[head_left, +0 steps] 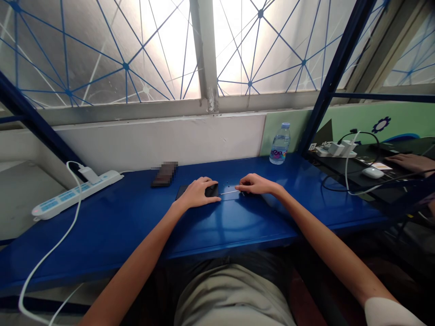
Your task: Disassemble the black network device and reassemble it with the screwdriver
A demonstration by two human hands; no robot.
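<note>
A flat black object (212,190) lies on the blue table (136,226), and my left hand (197,193) rests over it with thumb and fingers on its edges. To the right, my right hand (255,184) is closed around the end of a thin metal rod (229,192), which points left toward the black object. Whether the rod's tip touches that object is too small to tell. A small dark thing shows under my right fingers, and tiny dark bits lie just beyond the rod.
A pixelated dark item (165,174) lies behind my left hand. A white power strip (78,194) with a cable is at the left, a water bottle (280,144) at the back right. On the neighbouring desk are a mouse (373,172) and another person's hand (409,161).
</note>
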